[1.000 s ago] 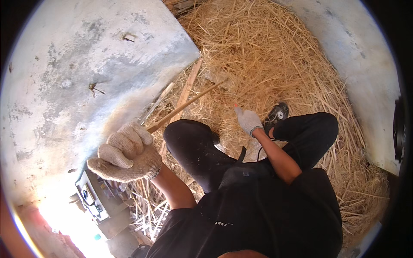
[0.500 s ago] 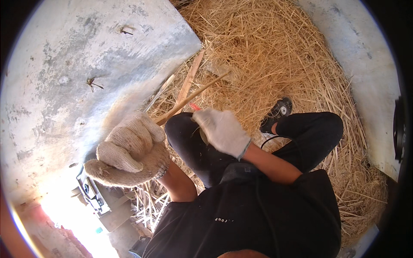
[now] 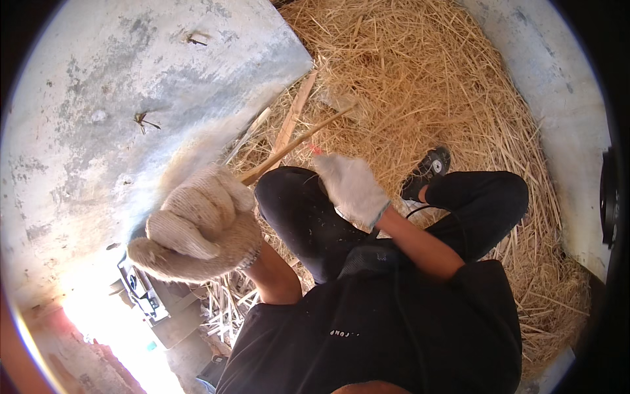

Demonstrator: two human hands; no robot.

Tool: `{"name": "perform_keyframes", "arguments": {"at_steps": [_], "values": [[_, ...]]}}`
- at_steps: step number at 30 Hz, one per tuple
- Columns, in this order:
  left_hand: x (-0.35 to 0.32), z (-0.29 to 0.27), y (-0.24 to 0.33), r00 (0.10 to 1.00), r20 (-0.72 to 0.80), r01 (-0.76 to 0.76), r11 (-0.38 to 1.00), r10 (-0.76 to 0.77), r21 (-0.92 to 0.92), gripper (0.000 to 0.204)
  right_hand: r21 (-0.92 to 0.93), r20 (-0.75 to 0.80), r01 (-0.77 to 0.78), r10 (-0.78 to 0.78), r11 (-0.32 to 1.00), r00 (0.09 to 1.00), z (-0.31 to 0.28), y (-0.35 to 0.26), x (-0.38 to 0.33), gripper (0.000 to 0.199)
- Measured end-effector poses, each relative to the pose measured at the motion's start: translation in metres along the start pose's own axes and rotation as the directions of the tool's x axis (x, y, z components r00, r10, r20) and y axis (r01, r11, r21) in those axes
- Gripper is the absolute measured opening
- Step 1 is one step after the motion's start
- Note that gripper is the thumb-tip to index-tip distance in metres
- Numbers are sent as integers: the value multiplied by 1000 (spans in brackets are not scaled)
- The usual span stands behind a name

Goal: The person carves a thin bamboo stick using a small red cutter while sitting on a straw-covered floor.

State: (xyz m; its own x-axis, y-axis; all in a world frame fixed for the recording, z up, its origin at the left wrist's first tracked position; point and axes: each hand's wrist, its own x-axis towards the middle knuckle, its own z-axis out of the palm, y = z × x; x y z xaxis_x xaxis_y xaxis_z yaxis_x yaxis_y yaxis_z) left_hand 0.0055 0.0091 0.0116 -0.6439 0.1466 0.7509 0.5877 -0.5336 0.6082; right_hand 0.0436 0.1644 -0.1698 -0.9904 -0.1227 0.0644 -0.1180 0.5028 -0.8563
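Right hand has shifted slightly toward 1 o'clock, gripping a blurred red thing. My left hand is closed around the stick, which points to 2 o'clock. Possible fault, I judge: loosened grip, stick rolling against my knee.

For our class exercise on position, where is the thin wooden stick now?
In the head view, mostly left of centre, the stick slants up and right from the gloved left hand, its far end over the straw.
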Motion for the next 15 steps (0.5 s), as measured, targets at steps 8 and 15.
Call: {"name": "perform_keyframes", "arguments": {"at_steps": [8,15], "values": [[-1,9,1,998,55,25,1000,-25,1,71,62,26,-169,167,984,986,-26,-15,6,58],[-2,12,1,999,-27,40,997,-38,73,71,56,-26,-203,205,978,978,18,64,17,51]]}}
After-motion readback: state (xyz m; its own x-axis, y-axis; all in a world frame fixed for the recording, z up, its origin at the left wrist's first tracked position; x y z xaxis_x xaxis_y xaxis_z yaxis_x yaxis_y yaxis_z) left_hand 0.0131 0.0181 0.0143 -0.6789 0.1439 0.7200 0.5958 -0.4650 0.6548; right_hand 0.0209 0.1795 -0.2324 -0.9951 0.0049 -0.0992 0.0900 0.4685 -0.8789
